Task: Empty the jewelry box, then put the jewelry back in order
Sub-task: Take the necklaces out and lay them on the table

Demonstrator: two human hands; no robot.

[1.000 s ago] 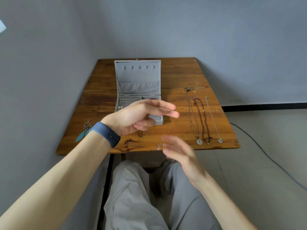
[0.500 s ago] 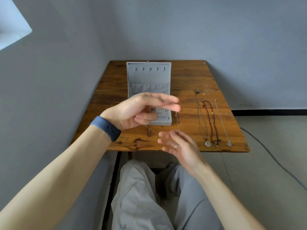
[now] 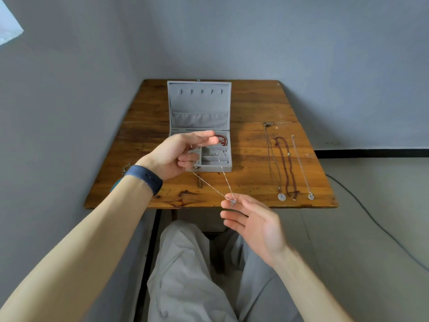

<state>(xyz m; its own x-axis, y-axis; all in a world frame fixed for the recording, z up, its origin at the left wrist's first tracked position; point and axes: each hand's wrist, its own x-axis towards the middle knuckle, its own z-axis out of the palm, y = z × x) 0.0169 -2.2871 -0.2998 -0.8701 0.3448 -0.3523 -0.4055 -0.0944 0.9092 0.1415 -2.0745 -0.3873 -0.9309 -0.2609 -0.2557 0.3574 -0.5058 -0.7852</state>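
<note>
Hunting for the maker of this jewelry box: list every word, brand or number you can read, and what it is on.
None can be read.
The jewelry box, wristband and table show no lettering.
The pendants on the table, and the one on the necklace that left hand and right hand pinch, are too small to tell.

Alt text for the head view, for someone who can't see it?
Two hands hold a thin silver necklace stretched above the near edge of a wooden table: the left hand grips it by an open grey jewelry box, the right hand pinches the pendant. At right lie three more necklaces.
</note>
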